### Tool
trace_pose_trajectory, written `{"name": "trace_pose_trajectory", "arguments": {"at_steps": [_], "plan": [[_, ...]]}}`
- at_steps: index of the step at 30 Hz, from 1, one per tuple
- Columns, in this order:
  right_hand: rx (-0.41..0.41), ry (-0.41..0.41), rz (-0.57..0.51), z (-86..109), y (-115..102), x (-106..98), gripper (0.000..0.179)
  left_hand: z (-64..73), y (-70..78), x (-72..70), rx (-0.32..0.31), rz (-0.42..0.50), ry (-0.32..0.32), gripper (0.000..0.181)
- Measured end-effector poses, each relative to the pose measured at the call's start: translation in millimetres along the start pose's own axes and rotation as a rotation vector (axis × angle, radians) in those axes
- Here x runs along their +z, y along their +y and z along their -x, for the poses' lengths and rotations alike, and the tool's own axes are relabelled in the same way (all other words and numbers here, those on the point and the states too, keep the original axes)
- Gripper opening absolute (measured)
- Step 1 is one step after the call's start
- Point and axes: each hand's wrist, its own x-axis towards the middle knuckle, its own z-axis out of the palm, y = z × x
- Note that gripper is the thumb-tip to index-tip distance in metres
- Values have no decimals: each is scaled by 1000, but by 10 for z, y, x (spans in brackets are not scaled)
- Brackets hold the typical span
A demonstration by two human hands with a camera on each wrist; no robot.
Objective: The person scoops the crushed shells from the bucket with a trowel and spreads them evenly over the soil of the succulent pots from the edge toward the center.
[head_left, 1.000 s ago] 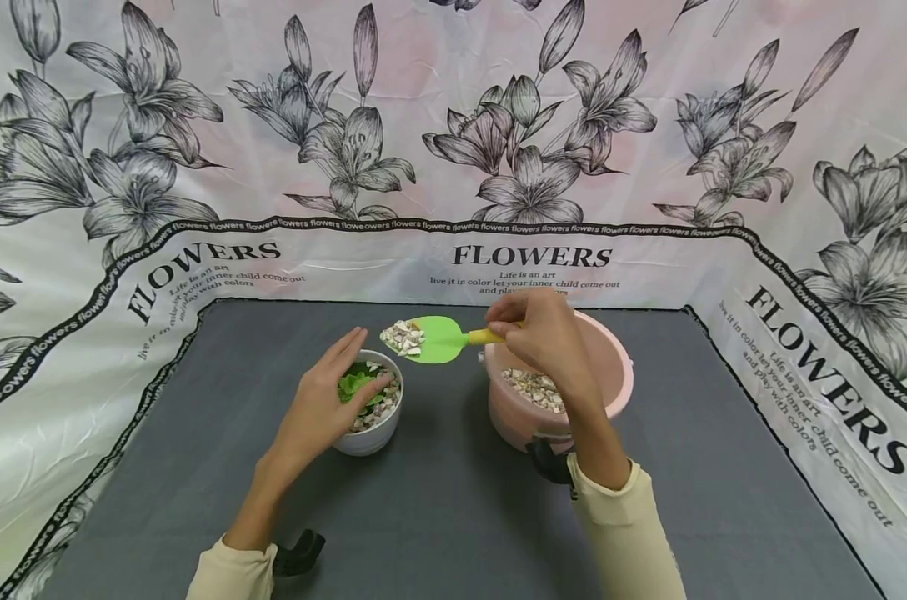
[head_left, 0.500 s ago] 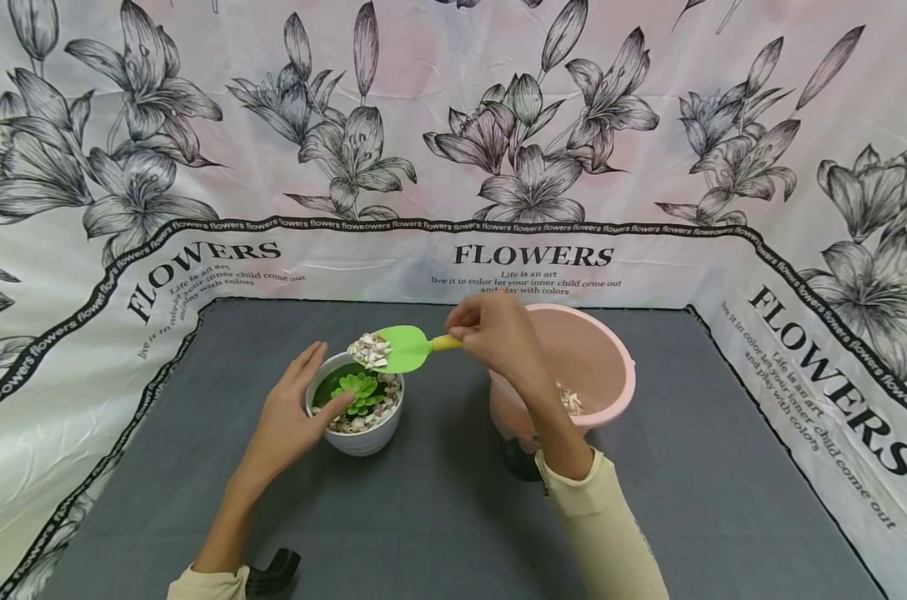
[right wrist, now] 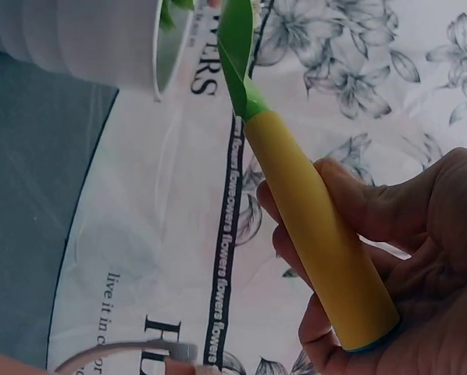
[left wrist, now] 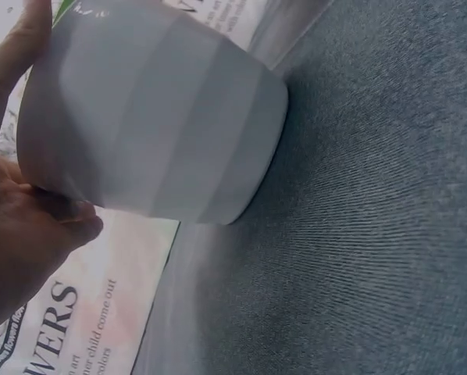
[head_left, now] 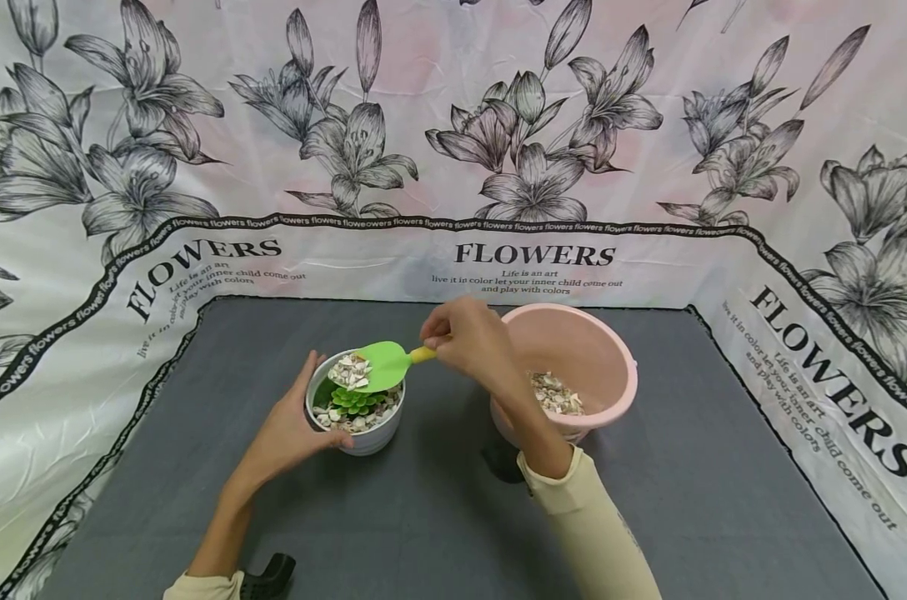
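Note:
A white ridged flower pot with a green succulent and pebbles stands on the grey cloth. My left hand holds the pot, thumb at the near side and fingers at the far left; the left wrist view shows thumb and fingers on either side of the pot's wall. My right hand grips the yellow handle of a small trowel. Its green blade reaches over the pot's far rim, with a heap of pale pebbles at its tip, above the succulent.
To the right stands a pink bucket with pebbles at its bottom, partly behind my right forearm. A floral printed cloth rises behind and along both sides of the grey cloth.
The loaded trowel has moved left and down from beside the pot to over it. My left hand has shifted from over the plant to the pot's outside.

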Motion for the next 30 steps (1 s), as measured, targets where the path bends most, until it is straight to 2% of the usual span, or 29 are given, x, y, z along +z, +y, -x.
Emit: {"name": "trace_pose_trajectory", "arguments": {"at_steps": [8, 14, 19, 22, 25, 30], "plan": [[-145, -14, 120, 15, -132, 184, 7, 33, -25, 9, -7, 17, -28, 140], [-242, 21, 310, 62, -361, 270, 5, 24, -41, -12, 0, -14, -15, 141], [-289, 50, 466, 92, -522, 326, 15, 18, -31, -39, 0, -30, -16, 140], [-316, 108, 514, 110, -566, 372, 15, 8, -48, -44, 32, -43, -10, 140], [-326, 166, 531, 119, -571, 416, 17, -14, -73, -27, 90, -62, 8, 142], [-334, 227, 554, 122, -575, 463, 21, -42, -118, 31, 159, -52, 42, 156]]}}
